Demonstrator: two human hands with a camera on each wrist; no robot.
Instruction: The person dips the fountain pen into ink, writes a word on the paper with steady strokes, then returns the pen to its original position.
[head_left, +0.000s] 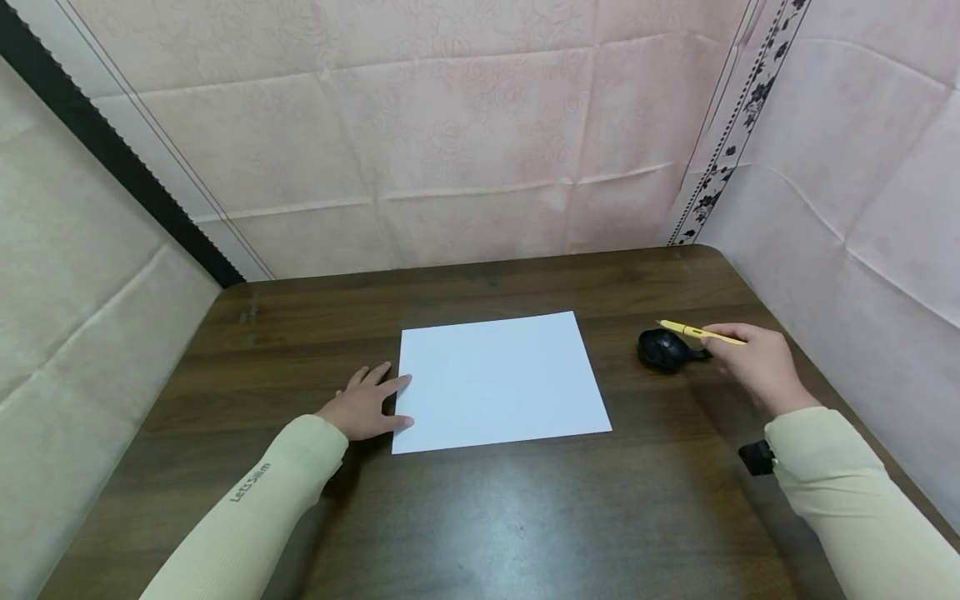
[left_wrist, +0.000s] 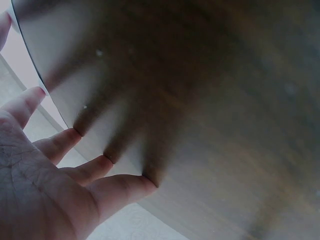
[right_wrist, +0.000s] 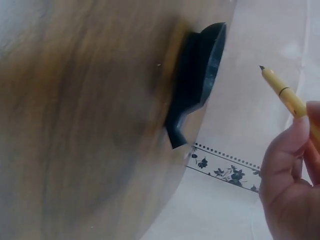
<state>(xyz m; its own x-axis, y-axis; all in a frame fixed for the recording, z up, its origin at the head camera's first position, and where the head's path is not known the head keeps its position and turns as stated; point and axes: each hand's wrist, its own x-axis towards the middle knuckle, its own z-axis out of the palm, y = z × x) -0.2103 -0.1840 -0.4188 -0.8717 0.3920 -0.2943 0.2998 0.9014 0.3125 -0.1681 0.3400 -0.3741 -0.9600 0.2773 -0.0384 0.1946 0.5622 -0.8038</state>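
A white sheet of paper point(head_left: 498, 383) lies flat on the brown wooden table. My left hand point(head_left: 365, 408) rests at its left edge with fingers spread, thumb and a finger touching the sheet; the left wrist view shows the fingertips point(left_wrist: 150, 182) down on the tabletop. At the right, my right hand point(head_left: 757, 362) pinches a yellow pen point(head_left: 686, 330) between thumb and fingers, its dark tip pointing left. Just under the pen stands a small black bowl with a short handle point(head_left: 662, 350). In the right wrist view the pen point(right_wrist: 282, 92) is held above the table, apart from the black bowl point(right_wrist: 197, 75).
Pale patterned cloth point(head_left: 450, 150) hangs behind the table point(head_left: 495, 508) and along both sides. A black band point(head_left: 120, 158) runs down the left corner, a floral border point(head_left: 738, 133) down the right. A black device point(head_left: 757, 458) sits at my right wrist.
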